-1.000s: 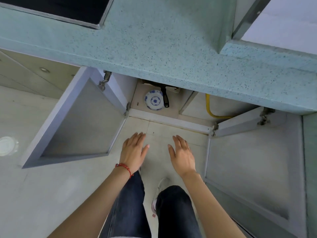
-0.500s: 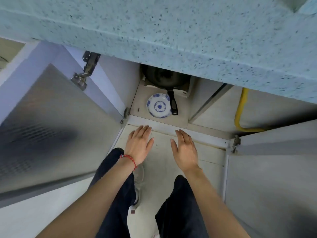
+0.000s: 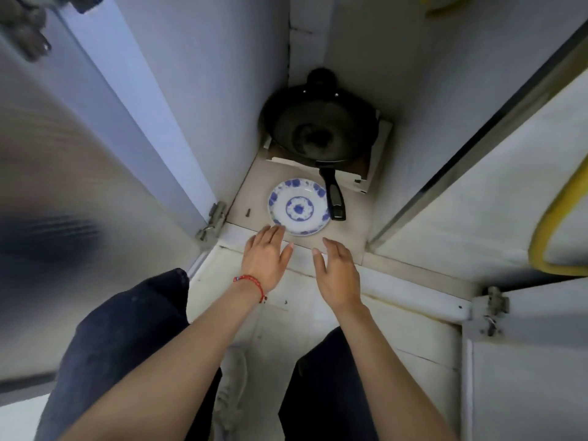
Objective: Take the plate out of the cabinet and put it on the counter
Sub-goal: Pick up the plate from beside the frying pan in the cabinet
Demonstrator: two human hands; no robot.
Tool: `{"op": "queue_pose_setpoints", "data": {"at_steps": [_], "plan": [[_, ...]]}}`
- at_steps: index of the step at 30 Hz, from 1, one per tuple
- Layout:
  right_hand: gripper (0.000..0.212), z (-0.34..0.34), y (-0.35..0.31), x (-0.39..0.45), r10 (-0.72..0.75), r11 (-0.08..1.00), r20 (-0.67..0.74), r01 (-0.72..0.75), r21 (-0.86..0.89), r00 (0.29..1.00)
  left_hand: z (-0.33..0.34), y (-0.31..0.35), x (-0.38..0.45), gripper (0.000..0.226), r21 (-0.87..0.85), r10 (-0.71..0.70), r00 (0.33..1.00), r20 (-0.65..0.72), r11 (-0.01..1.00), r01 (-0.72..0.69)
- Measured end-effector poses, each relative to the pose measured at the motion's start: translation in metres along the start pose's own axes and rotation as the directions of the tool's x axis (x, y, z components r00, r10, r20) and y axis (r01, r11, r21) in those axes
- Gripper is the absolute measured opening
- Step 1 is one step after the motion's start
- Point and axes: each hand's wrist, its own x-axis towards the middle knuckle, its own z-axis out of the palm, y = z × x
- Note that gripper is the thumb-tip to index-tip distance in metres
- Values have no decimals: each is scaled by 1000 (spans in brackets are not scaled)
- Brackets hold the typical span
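Observation:
A small white plate with a blue flower pattern (image 3: pixel 298 211) lies flat on the cabinet floor (image 3: pixel 251 198), near its front edge. My left hand (image 3: pixel 265 257), with a red string on the wrist, is open, and its fingertips reach the plate's near-left rim. My right hand (image 3: pixel 336 272) is open too, fingers apart, a little short of the plate on its near-right side. Neither hand holds anything. The counter is out of view.
A black wok (image 3: pixel 319 128) sits at the back of the cabinet, its handle (image 3: pixel 334 195) lying along the plate's right side. Open cabinet doors stand at left (image 3: pixel 79 173) and right (image 3: pixel 525 361). A yellow hose (image 3: pixel 553 224) hangs in the right compartment. My knees are below.
The view has dropped from above the counter to inside the cabinet. Both hands have moved forward from the floor to the plate's near edge.

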Motion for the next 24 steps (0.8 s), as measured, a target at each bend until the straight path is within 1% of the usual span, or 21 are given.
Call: {"op": "queue_pose_setpoints", "data": {"at_steps": [4,9,12,14,18,22,24], "plan": [[42,18,22,24,-17,1000,-38,18,17,999,27,-1,23,50,-63,-26,998,-49,998,23],[42,32,47,43,-66,997,-70,68,22,995,54,-13,43,50,-79,-41,994,-103,996,33],[42,36,55,56,-59,997,-75,62,35,995,61,-21,51,48,-104,-43,988,-147,994,27],[41,43,60,64,-45,995,-87,52,86,995,66,-25,57,45,-162,-52,976,-210,987,18],[38,61,73,80,2,972,-124,27,232,992,76,-34,68,40,-371,-153,947,-284,928,39],[33,75,84,97,34,950,-180,24,310,983,87,-53,85,37,-444,-167,924,-344,896,-3],[32,82,90,106,62,940,-219,17,341,974,91,-61,93,37,-514,-235,905,-355,857,21]]}}
